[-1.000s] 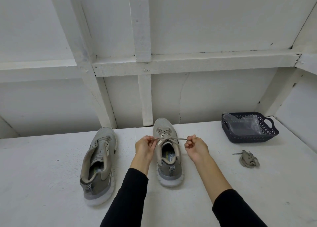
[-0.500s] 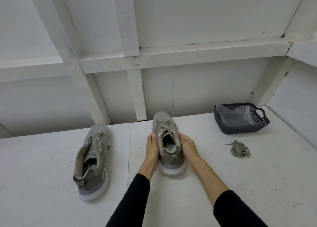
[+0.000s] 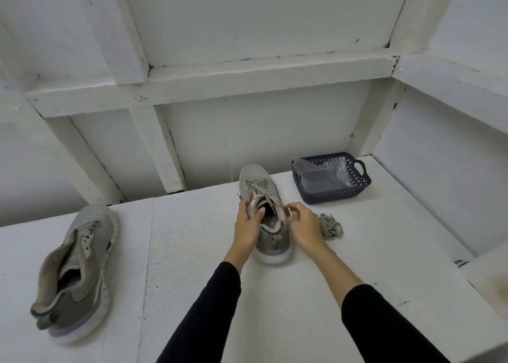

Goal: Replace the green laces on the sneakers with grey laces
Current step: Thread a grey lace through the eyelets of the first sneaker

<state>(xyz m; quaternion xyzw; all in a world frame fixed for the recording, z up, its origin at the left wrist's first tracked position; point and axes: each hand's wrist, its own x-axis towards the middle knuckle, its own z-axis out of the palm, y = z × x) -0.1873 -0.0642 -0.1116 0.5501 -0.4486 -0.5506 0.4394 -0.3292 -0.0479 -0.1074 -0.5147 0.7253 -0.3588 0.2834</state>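
A grey laced sneaker (image 3: pixel 255 180) stands on the white table, toe pointing away from me. My left hand (image 3: pixel 246 224) grips its left side, thumb hooked over the collar into the opening. My right hand (image 3: pixel 303 225) holds the right side of the collar, fingers curled at its edge. A second grey sneaker (image 3: pixel 75 269) without laces lies far left, opening toward me. A bunched pile of laces (image 3: pixel 331 226) rests on the table just right of my right hand.
A dark blue plastic basket (image 3: pixel 334 191) holding a clear plastic bag (image 3: pixel 321 174) sits at the back right. White framed walls close off the back and right side. A white ledge juts in at the right front.
My hands let go of the pulled lace ends and moved down onto the sneaker's sides. The sneaker now sits closer to the lace pile and basket, and the view has shifted left.
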